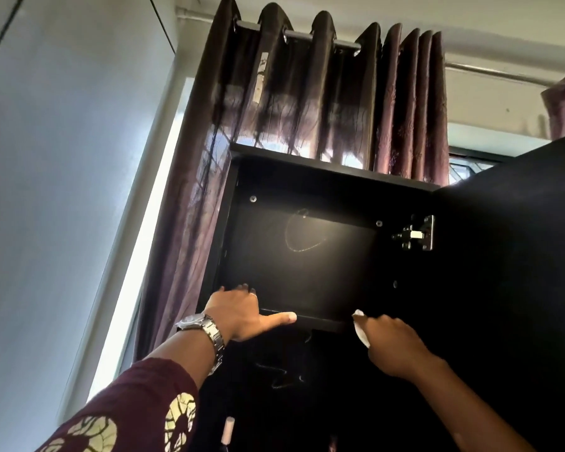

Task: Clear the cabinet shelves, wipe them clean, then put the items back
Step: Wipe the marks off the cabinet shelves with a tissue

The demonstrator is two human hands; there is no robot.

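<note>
Cloth (pixel 361 331) sits gripped in the right hand (pixel 396 349) at the shelf's (pixel 323 321) front edge. Left hand (pixel 242 316) rests flat on that edge, thumb outstretched.

Left hand (pixel 242 313) flat, thumb out; right hand (pixel 396 345) grips cloth (pixel 361 331).

This is a room in a home, perhaps a bedroom or living room. A tall black cabinet (pixel 300 256) stands with its door (pixel 502 256) open on a metal hinge (pixel 416 237). Behind the cabinet, purple eyelet curtains (pixel 307 102) hang from a rod (pixel 302 35) across a daylit window (pixel 470 169). A plain painted wall (pixel 62 158) runs to the cabinet's left.
</note>
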